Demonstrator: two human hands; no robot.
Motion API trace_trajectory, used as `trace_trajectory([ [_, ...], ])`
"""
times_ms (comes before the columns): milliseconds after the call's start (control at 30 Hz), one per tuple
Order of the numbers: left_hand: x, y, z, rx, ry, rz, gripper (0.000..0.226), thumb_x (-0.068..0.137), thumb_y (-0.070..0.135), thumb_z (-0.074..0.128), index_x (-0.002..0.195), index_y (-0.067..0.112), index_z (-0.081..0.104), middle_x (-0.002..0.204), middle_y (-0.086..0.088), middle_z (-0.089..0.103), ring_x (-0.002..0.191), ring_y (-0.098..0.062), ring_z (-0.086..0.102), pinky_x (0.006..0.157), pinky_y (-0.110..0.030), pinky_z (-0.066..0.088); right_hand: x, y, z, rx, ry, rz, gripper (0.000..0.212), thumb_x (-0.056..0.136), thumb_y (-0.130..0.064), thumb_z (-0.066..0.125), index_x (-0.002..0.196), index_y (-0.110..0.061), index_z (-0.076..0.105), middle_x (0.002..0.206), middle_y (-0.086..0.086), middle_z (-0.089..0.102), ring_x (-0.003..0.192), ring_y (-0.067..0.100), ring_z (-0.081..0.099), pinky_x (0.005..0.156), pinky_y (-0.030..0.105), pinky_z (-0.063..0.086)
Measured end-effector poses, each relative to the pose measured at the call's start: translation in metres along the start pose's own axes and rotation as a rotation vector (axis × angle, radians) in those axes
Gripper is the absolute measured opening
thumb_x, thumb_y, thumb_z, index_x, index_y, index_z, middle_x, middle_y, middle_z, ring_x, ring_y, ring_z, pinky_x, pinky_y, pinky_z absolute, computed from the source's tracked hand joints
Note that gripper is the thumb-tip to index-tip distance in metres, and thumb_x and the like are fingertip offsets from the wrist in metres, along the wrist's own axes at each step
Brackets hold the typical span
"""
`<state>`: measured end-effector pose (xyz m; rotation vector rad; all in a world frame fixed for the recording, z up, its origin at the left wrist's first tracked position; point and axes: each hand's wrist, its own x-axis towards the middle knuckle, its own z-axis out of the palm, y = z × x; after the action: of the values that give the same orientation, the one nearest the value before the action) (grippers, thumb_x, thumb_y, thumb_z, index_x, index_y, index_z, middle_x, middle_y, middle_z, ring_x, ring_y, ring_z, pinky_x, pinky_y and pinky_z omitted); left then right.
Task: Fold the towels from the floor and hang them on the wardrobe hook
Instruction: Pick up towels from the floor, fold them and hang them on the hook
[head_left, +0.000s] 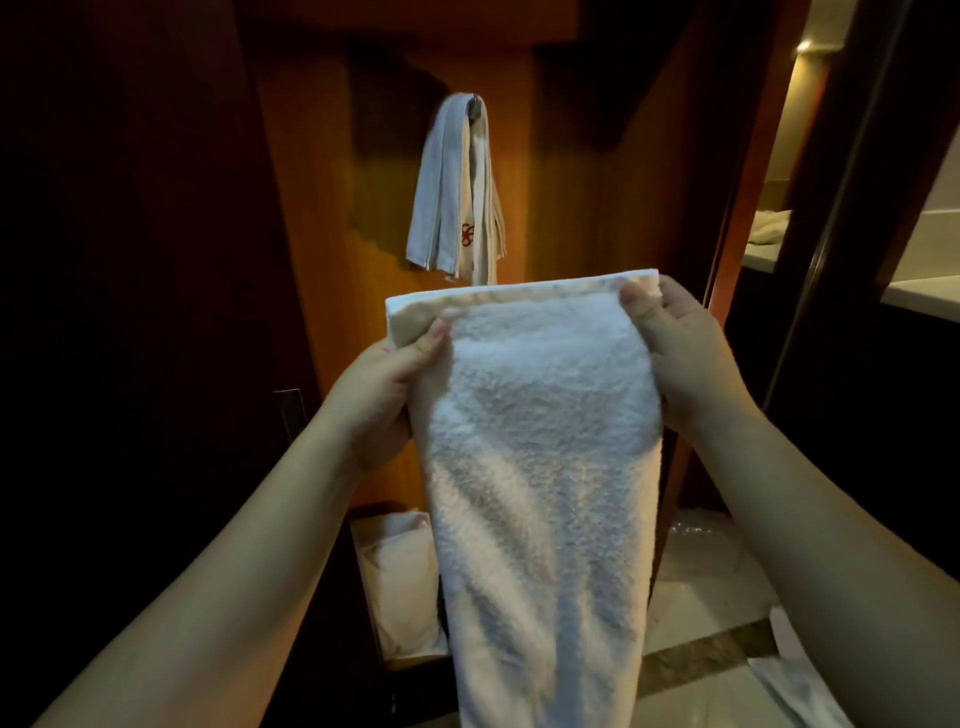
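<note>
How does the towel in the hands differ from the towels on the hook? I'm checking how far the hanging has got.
The held towel is gripped by the left hand and right hand; the hung towels drape over the wardrobe hook. The held towel is plain; a hung one bears a red emblem. Both are white terry.

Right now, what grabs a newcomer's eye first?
The white terry towel fills the centre, held up by its top edge between the left hand and right hand. Behind it, folded towels with a red emblem already hang on the wardrobe hook.
</note>
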<state>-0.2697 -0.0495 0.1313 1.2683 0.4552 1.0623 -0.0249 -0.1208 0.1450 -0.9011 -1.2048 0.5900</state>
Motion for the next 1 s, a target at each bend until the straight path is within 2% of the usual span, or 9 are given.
trace_trajectory([
  [67,-0.002,-0.004,0.0,-0.001,-0.037,-0.032,0.042,0.088,0.033,0.063,0.121,0.007,0.066,0.124,-0.02,0.068,0.114,-0.034,0.066,0.099,-0.046,0.053,-0.003,0.003,-0.01,0.306,-0.237,0.273,0.053,0.061,-0.046,0.09,0.105,-0.02,0.077,0.103,0.008,0.077,0.095,0.023,0.074,0.078,0.039,0.061],
  [133,-0.004,-0.009,0.0,0.017,-0.07,-0.07,0.041,0.087,0.031,0.063,0.12,0.007,0.067,0.121,-0.019,0.069,0.11,-0.034,0.067,0.099,-0.047,0.053,-0.008,0.013,-0.017,0.368,-0.456,0.428,0.063,0.049,-0.044,0.099,0.101,-0.014,0.081,0.102,0.01,0.077,0.095,0.023,0.075,0.078,0.035,0.061],
  [233,-0.006,-0.017,-0.004,0.032,-0.061,-0.111,0.038,0.084,0.028,0.063,0.115,0.006,0.067,0.109,-0.017,0.072,0.098,-0.03,0.07,0.089,-0.042,0.057,-0.014,0.031,-0.03,0.387,-0.547,0.474,0.053,0.07,-0.042,0.09,0.113,-0.014,0.077,0.114,0.011,0.074,0.107,0.025,0.071,0.087,0.037,0.058],
  [333,-0.004,-0.022,-0.011,0.005,-0.063,-0.162,0.036,0.083,0.026,0.064,0.113,0.009,0.069,0.106,-0.015,0.073,0.093,-0.027,0.072,0.08,-0.037,0.061,-0.014,0.048,-0.038,0.47,-0.508,0.496,0.04,0.091,-0.037,0.071,0.124,-0.014,0.071,0.126,0.01,0.07,0.122,0.025,0.064,0.097,0.039,0.053],
  [433,0.003,-0.03,-0.016,0.021,-0.043,-0.191,0.029,0.088,0.023,0.068,0.113,0.008,0.07,0.108,-0.017,0.074,0.094,-0.027,0.073,0.078,-0.036,0.061,-0.014,0.067,-0.04,0.488,-0.461,0.565,0.04,0.094,-0.036,0.068,0.127,-0.014,0.07,0.132,0.012,0.066,0.127,0.028,0.06,0.098,0.04,0.052],
  [567,0.012,-0.054,-0.018,0.14,0.176,-0.225,0.03,0.086,0.029,0.069,0.109,0.009,0.071,0.105,-0.015,0.075,0.094,-0.028,0.074,0.079,-0.036,0.06,-0.017,0.086,-0.027,0.462,-0.221,0.712,0.058,0.083,-0.034,0.076,0.132,-0.006,0.062,0.131,0.019,0.066,0.121,0.034,0.064,0.087,0.043,0.059],
  [733,0.002,-0.103,-0.006,0.258,0.469,-0.185,0.02,0.097,0.038,0.061,0.102,0.023,0.073,0.093,0.002,0.078,0.088,-0.021,0.075,0.078,-0.037,0.057,-0.044,0.096,0.005,0.231,0.035,0.689,0.036,0.097,-0.035,0.063,0.117,-0.006,0.069,0.113,0.016,0.074,0.103,0.032,0.073,0.093,0.047,0.055],
  [867,-0.019,-0.128,0.025,0.337,0.583,-0.082,0.022,0.1,0.049,0.051,0.094,0.039,0.069,0.095,0.015,0.074,0.096,-0.009,0.069,0.08,-0.032,0.054,-0.082,0.096,0.036,-0.071,0.166,0.594,0.036,0.099,-0.051,0.054,0.107,-0.021,0.072,0.097,-0.003,0.078,0.091,0.015,0.074,0.083,0.036,0.056],
  [1000,-0.039,-0.14,0.058,0.41,0.613,-0.027,0.028,0.101,0.054,0.043,0.094,0.038,0.065,0.084,0.027,0.069,0.077,0.009,0.065,0.056,-0.012,0.047,-0.108,0.095,0.057,-0.189,0.195,0.51,0.037,0.098,-0.059,0.045,0.117,-0.034,0.065,0.103,-0.014,0.071,0.094,0.0,0.066,0.08,0.021,0.051],
])
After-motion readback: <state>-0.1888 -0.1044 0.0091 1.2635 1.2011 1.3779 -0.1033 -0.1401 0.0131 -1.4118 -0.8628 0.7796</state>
